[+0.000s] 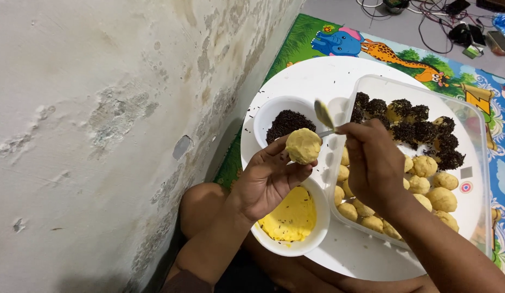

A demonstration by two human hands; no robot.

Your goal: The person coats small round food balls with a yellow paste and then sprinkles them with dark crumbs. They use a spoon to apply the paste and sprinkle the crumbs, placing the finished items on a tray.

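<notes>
one big stained plaster wall [100, 108] fills the left half of the view, paint flaking, meeting the floor beside the person's bare knee [201, 203]. colourful animal play mat [382, 54] covers the floor to the right, cables and small gadgets [458, 24] at its far edge. round white tray [312, 76] sits on the mat. clear plastic container [475, 163] lies on the tray's right part, holding sprinkle-coated dark balls [420, 130] at the far end and plain yellow dough balls [431, 187] nearer the person. white bowl of yellow mixture [293, 220] at the tray's near edge, partly under the left hand. smaller white bowl of chocolate sprinkles [287, 122] beyond it, loose sprinkles scattered on the tray around it. left hand [268, 179] palm up, fingers half curled, cradling one plain dough ball [303, 145] on the fingertips, just above the gap between the two bowls. right hand [374, 160] over the container's near-left corner, fingers closed around the handle of a metal spoon [323, 115]; spoon bowl points up and left, just beside the dough ball, not touching it as far as can be seen.
</notes>
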